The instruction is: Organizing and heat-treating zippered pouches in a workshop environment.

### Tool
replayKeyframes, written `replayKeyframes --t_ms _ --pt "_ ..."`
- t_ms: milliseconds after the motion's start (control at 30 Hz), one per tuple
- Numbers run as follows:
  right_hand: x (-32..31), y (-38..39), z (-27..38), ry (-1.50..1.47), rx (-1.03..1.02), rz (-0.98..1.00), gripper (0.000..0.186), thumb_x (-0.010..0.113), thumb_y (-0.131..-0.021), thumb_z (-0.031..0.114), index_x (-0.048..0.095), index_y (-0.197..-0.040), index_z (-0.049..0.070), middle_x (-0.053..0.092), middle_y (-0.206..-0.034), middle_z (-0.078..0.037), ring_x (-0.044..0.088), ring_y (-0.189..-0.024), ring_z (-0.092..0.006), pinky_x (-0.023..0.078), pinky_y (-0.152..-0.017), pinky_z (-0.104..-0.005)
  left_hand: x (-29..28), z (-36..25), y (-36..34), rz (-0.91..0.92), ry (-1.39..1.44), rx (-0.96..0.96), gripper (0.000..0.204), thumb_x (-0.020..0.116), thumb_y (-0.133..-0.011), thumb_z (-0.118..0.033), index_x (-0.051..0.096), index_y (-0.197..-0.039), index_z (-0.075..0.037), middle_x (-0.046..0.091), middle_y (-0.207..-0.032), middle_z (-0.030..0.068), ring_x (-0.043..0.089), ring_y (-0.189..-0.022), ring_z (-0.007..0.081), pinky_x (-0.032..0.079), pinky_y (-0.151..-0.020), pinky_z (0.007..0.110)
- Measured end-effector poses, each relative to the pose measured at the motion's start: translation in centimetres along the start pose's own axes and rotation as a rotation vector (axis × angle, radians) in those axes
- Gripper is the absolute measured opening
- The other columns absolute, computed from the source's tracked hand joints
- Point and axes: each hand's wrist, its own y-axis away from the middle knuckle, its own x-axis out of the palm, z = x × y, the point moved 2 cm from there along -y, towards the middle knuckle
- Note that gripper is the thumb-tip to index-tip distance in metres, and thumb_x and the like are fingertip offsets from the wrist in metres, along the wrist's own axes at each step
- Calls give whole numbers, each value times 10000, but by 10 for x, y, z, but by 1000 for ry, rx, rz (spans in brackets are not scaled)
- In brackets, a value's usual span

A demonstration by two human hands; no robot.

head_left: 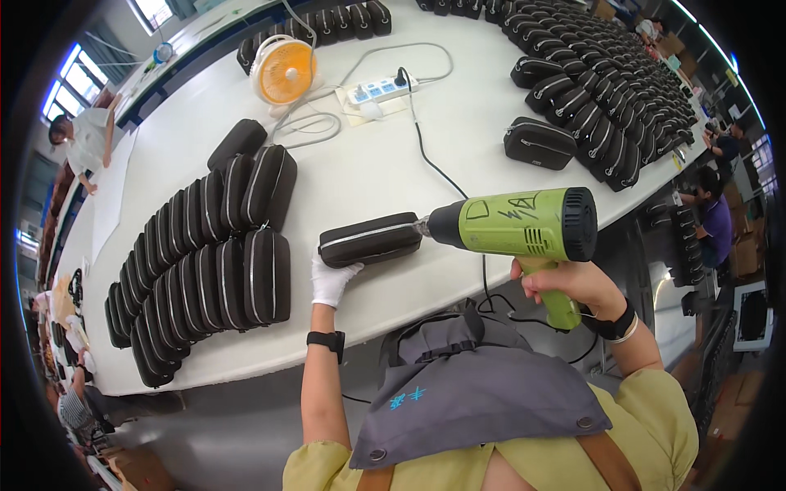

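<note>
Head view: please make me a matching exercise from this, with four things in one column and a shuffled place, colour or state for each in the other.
Things
1. left hand
2. fan
3. right hand
4. power strip

Descriptions
A. wrapped around the handle of a green heat gun
B. white, with a black plug in it
C. white-gloved, touching a zipped black pouch
D. orange and white

Pairs: 1-C, 2-D, 3-A, 4-B
</note>
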Motion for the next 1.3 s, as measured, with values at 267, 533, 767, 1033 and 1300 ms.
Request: replayKeyframes --t_ms 267,533,767,1033,1300 --pt "6 0 11 50 -9 -13 372 651 -789 25 583 -1155 5 639 -947 -67 600 -707 -121 516 -586 -259 25 3 6 -33 138 45 762 848 -613 45 409 -1229 -50 610 -1160 107 615 -1047 214 544 -918 357" --pt "22 -2 16 103 -14 -3 308 653 -799 46 607 -1101 15 636 -935 -44 597 -717 -107 510 -600 -260 42 -4 10 -48 116 55 766 844 -619 41 417 -1249 -45 612 -1171 98 617 -1049 212 542 -919 355" --pt "33 -12 19 149 -55 5 241 655 -807 69 625 -1040 19 638 -904 -29 591 -725 -94 502 -615 -261 43 3 7 -28 38 22 667 836 -622 28 498 -1191 -55 648 -1105 71 628 -1025 193 543 -905 342" --pt "48 -24 32 157 -49 35 262 661 -799 74 622 -1053 21 633 -924 -32 584 -719 -92 503 -612 -259 39 -10 8 -82 -122 77 650 864 -562 4 580 -1141 -75 667 -1071 54 640 -982 188 527 -908 324" --pt "49 -22 31 140 -134 19 382 671 -777 8 588 -1150 15 633 -943 -57 593 -714 -114 520 -609 -256 34 -22 3 6 -190 173 703 890 -510 -48 589 -1145 -79 644 -1065 87 622 -967 241 524 -880 343"
